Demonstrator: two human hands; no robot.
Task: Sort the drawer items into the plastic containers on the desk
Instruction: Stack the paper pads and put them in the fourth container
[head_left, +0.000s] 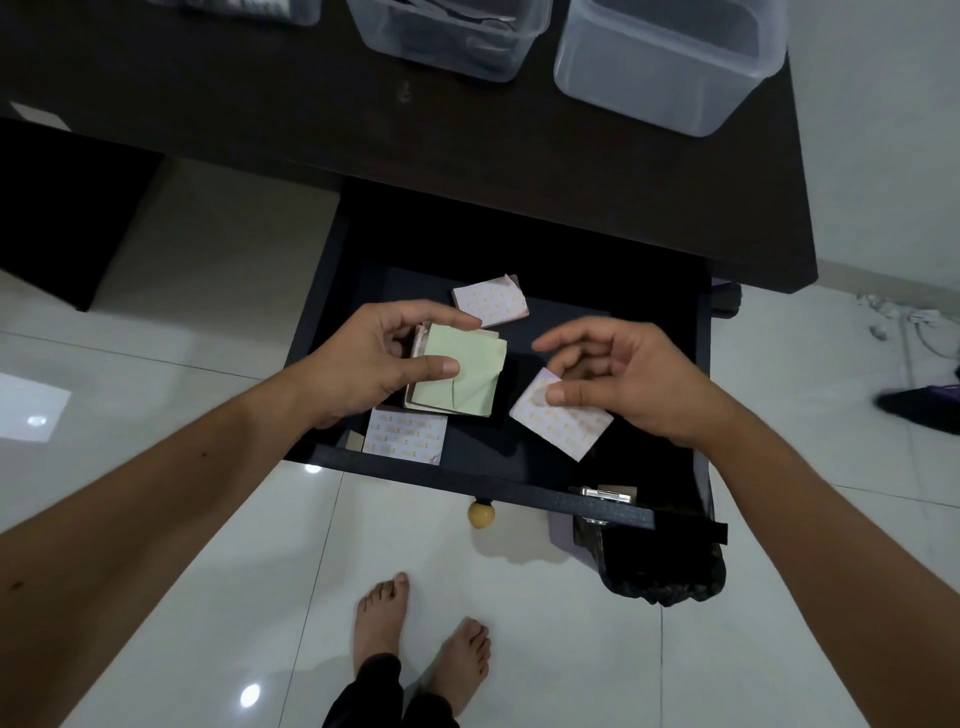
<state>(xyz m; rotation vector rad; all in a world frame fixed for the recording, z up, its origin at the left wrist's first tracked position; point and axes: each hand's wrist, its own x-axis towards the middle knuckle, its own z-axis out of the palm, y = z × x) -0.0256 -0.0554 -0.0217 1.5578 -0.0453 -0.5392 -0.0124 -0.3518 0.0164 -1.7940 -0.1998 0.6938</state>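
Beyond the hands, three translucent plastic containers stand on the dark table: the right container (670, 67) shows no clear contents, the middle container (447, 36) holds dim, unidentifiable items. Below them, over the open drawer (519, 488), the left hand (374, 364) grips a stack of papers (460, 376), pale green on top; the right hand (628, 379) pinches a white patterned packet (563, 421). Two similar packets (491, 301) lie in the drawer nearby.

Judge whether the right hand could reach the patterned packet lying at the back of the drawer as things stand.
Probably yes: the packet lies uncovered in the open drawer, but the right hand already pinches another packet.
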